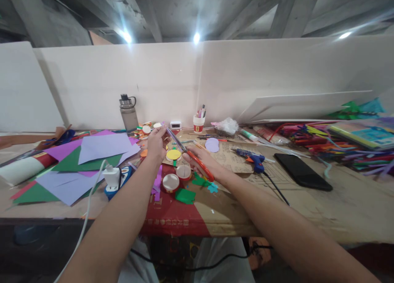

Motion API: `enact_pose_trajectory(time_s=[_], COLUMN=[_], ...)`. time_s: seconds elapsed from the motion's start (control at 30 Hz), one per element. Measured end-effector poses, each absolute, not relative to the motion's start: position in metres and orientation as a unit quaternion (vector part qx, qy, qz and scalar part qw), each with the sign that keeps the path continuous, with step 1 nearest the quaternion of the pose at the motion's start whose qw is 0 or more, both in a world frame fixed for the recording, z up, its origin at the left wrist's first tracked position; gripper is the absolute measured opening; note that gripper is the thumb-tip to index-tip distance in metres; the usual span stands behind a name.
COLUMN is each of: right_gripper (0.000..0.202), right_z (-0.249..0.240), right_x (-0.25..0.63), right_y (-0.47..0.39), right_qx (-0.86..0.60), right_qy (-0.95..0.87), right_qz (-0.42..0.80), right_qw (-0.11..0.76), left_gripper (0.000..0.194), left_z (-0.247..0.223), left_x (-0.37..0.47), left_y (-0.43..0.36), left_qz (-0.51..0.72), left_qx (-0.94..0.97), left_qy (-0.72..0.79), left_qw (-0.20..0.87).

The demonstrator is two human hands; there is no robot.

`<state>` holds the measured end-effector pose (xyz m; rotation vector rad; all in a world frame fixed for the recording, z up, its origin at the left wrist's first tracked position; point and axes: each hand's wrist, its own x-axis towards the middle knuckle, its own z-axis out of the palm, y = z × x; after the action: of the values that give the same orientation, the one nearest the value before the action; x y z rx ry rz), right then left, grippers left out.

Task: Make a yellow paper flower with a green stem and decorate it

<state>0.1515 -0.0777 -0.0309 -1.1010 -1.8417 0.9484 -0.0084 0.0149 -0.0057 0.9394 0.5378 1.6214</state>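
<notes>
My right hand (pixel 197 158) grips a pair of scissors (pixel 201 166) with red handles, their blades pointing up and left. The blade tips reach close to my left hand (pixel 157 141), whose fingers are pinched on a small piece of purple paper (pixel 163 124), mostly hidden by the fingers. Below the hands lie a yellow paper disc (pixel 173 155) and two round white-topped pieces with red sides (pixel 170 183). Green paper scraps (pixel 185 196), a light blue paper flower (pixel 212 187) and a purple paper strip (pixel 157 180) are near them. A lilac paper circle (pixel 212 145) lies beyond my right hand.
Coloured paper sheets (pixel 103 147) and a white plug on a blue power strip (pixel 112 178) are at left. A bottle (pixel 128 114) and a paper cup of pens (pixel 199 123) stand behind. At right are a blue glue gun (pixel 254 160), a black phone (pixel 303 171) and pipe cleaners (pixel 310 139).
</notes>
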Motion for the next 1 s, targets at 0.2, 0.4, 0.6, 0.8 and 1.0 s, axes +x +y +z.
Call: enact_pose_trajectory(time_s=[0.2,0.4,0.6,0.8,1.0], right_gripper=[0.027,0.026,0.027,0.028,0.031], right_z=[-0.033,-0.030,-0.028,-0.026,-0.025], right_x=[0.151,0.150,0.150,0.149,0.149], right_y=[-0.077,-0.078,-0.080,-0.082,-0.082], right_qx=[-0.427,-0.434,-0.448,-0.453,-0.451], right_qy=[-0.711,-0.708,-0.708,-0.701,-0.699], right_qz=[0.390,0.389,0.378,0.392,0.404], right_qw=[0.401,0.398,0.395,0.388,0.380], left_gripper=[0.027,0.025,0.027,0.028,0.027], left_z=[-0.004,-0.006,-0.007,-0.008,-0.006], left_x=[-0.008,-0.009,-0.008,-0.013,-0.019], left_y=[0.013,0.016,0.016,0.022,0.026], left_qz=[0.689,0.686,0.685,0.694,0.704], left_qx=[0.394,0.397,0.398,0.379,0.383], left_qy=[0.233,0.229,0.227,0.227,0.228], left_qw=[0.562,0.564,0.567,0.569,0.553])
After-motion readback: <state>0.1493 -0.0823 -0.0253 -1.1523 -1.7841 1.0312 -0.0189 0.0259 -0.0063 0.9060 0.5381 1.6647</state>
